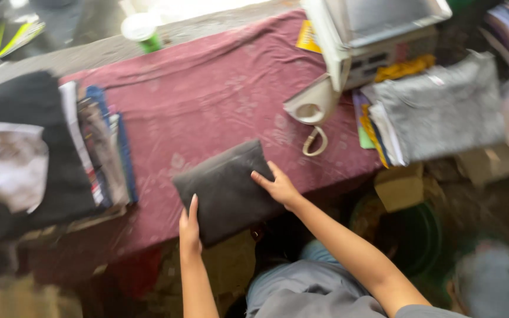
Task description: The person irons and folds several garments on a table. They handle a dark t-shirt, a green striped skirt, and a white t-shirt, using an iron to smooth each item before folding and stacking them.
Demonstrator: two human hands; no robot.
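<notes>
Resting flat on the near edge of the table (219, 88), a dark grey folded cloth (225, 188) lies on the maroon table cover (207, 112), its lower corner overhanging the edge. The left hand (189, 227) lies open, fingers straight, against the cloth's near left edge. The right hand (278, 187) lies open and flat on the cloth's right edge; neither hand grips anything.

At the left end sits a stack of folded fabrics (104, 147) in blue, grey and striped colours, next to a black garment (25, 106) carrying a pale crumpled piece (16, 165). At the far edge stands a green bottle with a white cap (142, 30). A yellow rectangular label (308, 36) lies at the far right corner beside a white boxy machine (372, 35). A cream iron (313, 105) rests below it. A grey folded garment (443, 109) tops a pile at the right end.
</notes>
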